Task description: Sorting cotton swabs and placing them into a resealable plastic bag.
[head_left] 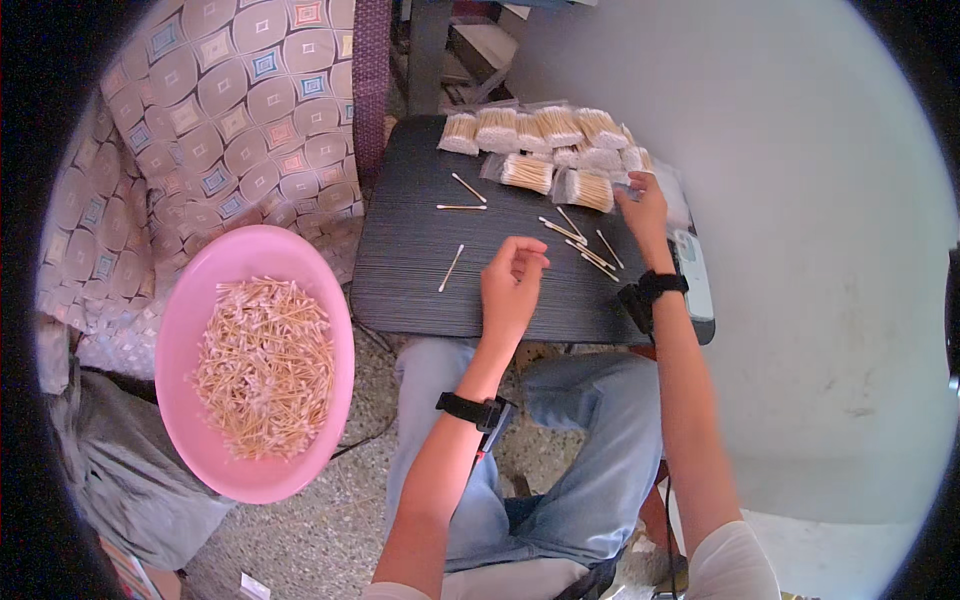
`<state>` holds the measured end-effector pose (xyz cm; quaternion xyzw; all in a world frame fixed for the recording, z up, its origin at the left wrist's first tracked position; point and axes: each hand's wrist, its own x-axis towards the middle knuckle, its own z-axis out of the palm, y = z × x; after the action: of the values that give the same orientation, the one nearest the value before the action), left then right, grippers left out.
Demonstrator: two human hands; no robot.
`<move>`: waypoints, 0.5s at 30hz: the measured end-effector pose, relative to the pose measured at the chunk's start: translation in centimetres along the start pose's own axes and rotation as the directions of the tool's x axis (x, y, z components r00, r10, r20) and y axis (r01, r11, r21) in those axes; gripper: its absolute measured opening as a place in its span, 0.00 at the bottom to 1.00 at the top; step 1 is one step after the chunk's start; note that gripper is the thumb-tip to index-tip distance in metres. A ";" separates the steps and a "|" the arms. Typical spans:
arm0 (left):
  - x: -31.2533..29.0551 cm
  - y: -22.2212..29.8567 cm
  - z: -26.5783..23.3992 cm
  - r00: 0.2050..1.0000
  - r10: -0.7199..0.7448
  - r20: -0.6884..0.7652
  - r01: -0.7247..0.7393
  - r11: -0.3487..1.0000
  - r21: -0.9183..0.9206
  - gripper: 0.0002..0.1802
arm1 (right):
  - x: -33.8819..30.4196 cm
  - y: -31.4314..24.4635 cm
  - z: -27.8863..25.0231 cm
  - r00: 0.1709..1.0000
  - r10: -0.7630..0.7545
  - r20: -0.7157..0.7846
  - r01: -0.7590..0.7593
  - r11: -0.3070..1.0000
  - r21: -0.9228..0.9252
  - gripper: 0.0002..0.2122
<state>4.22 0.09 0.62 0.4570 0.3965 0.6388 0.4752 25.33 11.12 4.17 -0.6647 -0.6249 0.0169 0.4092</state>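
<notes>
My left hand (514, 287) hovers over the near middle of the dark table, fingers loosely curled and a little apart, with nothing visible in them. At the table's right side, my right hand (645, 212) reaches beside a clear pack of cotton swabs (590, 190), thumb and forefinger apart; whether its fingertips touch the plastic cannot be made out. A second pack (527, 173) lies left of that one. Behind them, more filled packs (555, 127) are piled along the far edge. Loose cotton swabs (565, 231) lie between my hands, and a single swab (452, 268) rests left of my left hand.
A pink oval tub (342, 400) full of loose swabs stands left of the table (400, 290). Clear plastic (672, 195) and a white flat object (692, 275) lie along the right edge, near a pale wall (820, 300). Patterned fabric (250, 110) is at the far left.
</notes>
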 end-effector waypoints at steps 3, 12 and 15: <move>-0.1 -0.1 0.0 1.000 -0.015 0.005 0.015 1.000 0.003 0.05 | -1.8 -2.7 -2.7 0.989 0.009 0.150 -0.058 0.945 0.321 0.12; 0.0 0.0 0.3 0.996 -0.031 0.079 0.042 0.989 -0.143 0.09 | -10.4 -12.2 -10.5 0.854 -0.176 0.490 -0.230 0.717 0.658 0.06; -0.1 0.4 0.6 0.994 -0.049 0.100 0.057 0.996 -0.072 0.09 | -11.7 -14.3 -13.3 0.835 -0.143 0.532 -0.276 0.726 0.630 0.05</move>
<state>4.74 -0.06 1.11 0.4589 0.3605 0.6172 0.5277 18.18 -7.35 15.37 -0.4557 -0.6380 0.4498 0.4277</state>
